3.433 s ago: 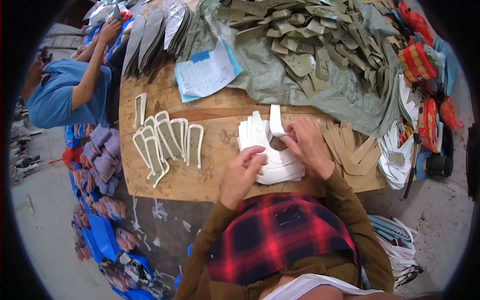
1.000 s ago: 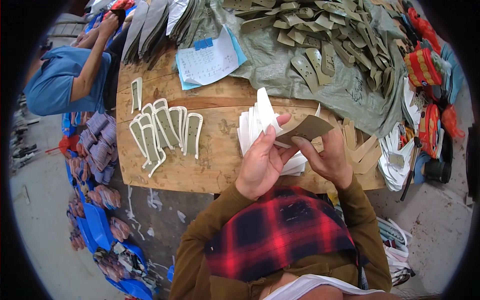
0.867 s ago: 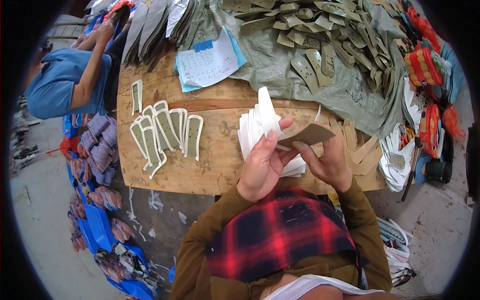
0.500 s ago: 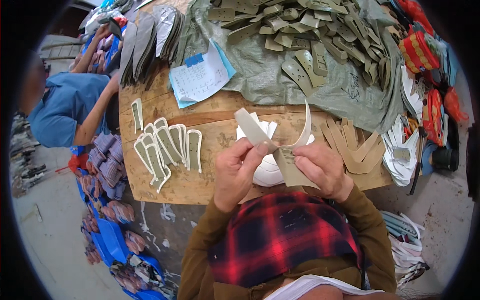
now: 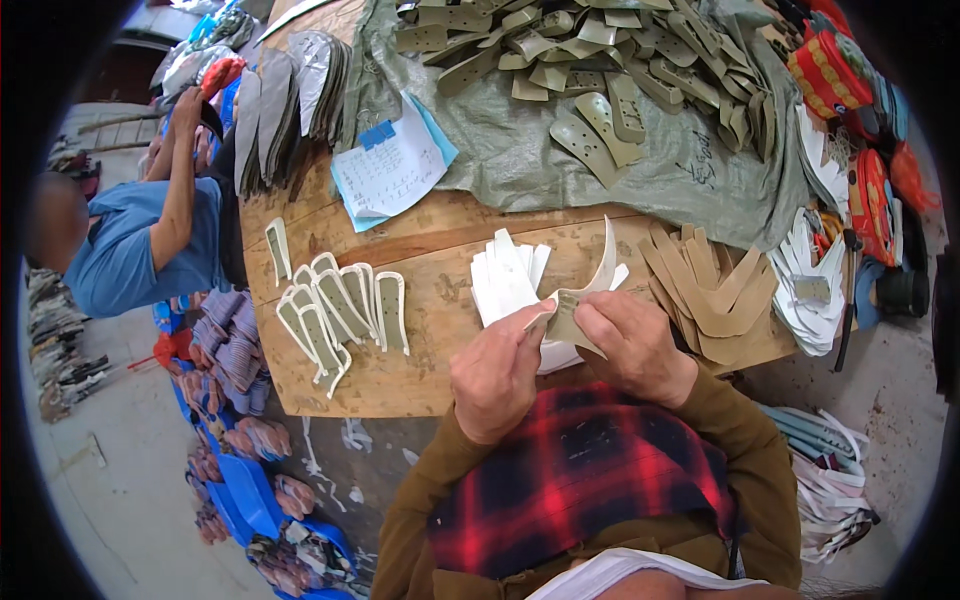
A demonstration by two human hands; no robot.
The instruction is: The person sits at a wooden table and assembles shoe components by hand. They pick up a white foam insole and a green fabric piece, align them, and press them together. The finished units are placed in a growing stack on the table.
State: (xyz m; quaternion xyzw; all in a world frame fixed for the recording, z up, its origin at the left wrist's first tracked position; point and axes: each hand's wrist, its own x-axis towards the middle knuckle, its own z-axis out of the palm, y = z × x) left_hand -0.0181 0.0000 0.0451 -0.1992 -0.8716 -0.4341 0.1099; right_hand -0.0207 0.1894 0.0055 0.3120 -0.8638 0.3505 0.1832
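In front of my chest, both my hands hold an olive-green shoe-like piece with small holes (image 5: 570, 326). My left hand (image 5: 492, 378) pinches its left edge, fingers closed and mostly seen from the back. On its right side, the closed fingers of my right hand (image 5: 636, 342) press against the piece. A pale curved strip (image 5: 606, 258) rises from its top edge, between the hands. Just beyond them a fan of white strips (image 5: 503, 278) lies on the table, and part of a white rounded object (image 5: 556, 358) shows beneath. To the left lie several olive pieces with white edging (image 5: 345, 298).
Brown V-shaped pieces (image 5: 728, 300) and white strips (image 5: 803, 300) lie to the right. Behind, a green woven sheet (image 5: 480, 170) bears heaped olive pieces (image 5: 585, 62). Papers (image 5: 392, 172) and stacked grey pieces (image 5: 268, 125) sit far left. A person in blue (image 5: 150, 245) works beyond.
My left hand has turned and moved right, closer to my right hand. The wide pale end that stood up at the left is now out of sight. The piece looks more bent.
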